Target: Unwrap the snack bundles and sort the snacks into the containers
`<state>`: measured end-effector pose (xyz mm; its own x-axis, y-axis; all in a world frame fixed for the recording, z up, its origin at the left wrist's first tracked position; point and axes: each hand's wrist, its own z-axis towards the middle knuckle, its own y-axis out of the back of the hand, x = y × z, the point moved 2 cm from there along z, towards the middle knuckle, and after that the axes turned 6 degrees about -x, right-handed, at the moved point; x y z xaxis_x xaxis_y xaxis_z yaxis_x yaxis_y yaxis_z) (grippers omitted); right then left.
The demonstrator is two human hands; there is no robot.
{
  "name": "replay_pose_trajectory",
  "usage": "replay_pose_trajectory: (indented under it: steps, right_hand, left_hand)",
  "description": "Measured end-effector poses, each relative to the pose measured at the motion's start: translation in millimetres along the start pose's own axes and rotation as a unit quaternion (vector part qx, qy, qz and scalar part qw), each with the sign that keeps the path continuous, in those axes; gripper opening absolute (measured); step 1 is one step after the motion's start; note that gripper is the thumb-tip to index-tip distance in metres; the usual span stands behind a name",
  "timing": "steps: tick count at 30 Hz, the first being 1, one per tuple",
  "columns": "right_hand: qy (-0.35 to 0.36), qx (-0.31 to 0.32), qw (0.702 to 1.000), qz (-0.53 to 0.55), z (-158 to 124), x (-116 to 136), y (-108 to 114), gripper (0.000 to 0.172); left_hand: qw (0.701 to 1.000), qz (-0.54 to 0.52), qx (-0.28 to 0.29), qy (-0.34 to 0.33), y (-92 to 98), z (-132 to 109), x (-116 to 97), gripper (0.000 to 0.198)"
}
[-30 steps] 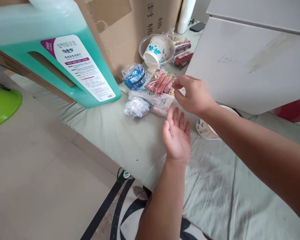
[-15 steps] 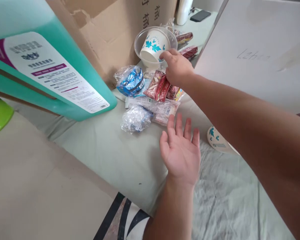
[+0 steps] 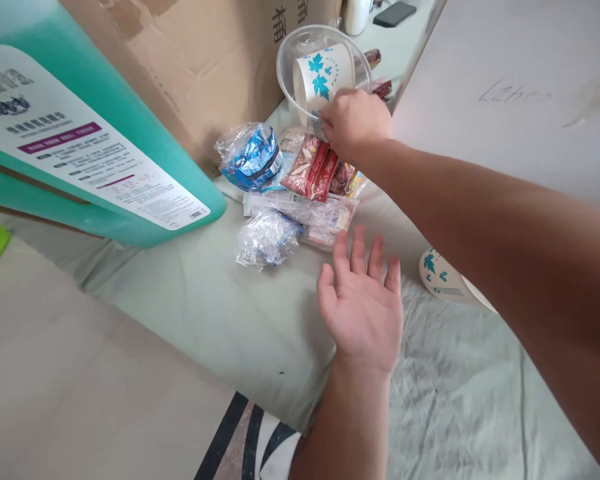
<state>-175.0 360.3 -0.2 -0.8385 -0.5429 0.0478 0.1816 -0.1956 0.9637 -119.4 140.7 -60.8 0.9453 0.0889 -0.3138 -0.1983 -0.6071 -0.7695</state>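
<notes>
My right hand (image 3: 354, 123) is closed on the near rim of a clear plastic bowl (image 3: 290, 60), which is tilted up off the cloth. Inside the bowl sits a white paper cup with blue leaves (image 3: 324, 75). My left hand (image 3: 363, 300) hovers palm up with fingers spread, holding nothing, just in front of a pile of packets. The pile holds red snack packets (image 3: 313, 173), a blue wrapped packet (image 3: 251, 158) and crumpled clear wrappers (image 3: 267, 237).
A large green detergent jug (image 3: 80, 133) lies at the left against a cardboard box (image 3: 200, 60). A white box (image 3: 520, 93) stands at the right. Another leaf-printed paper cup (image 3: 437, 277) lies beside my right forearm. Pale green cloth (image 3: 230, 313) covers the surface.
My right hand moved from the red packets up to the clear bowl, gripped its rim and tilted it up. My left hand stayed open, shifting slightly.
</notes>
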Motion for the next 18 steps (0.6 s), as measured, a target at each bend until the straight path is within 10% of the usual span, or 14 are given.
replay_pose_trajectory:
  steps: [18]
  right_hand:
    - [0.047, -0.079, 0.995, -0.038, -68, 5, 80, 0.045]
  left_hand:
    - [1.000, -0.013, 0.013, 0.003, 2.2, -5, -4, 0.051]
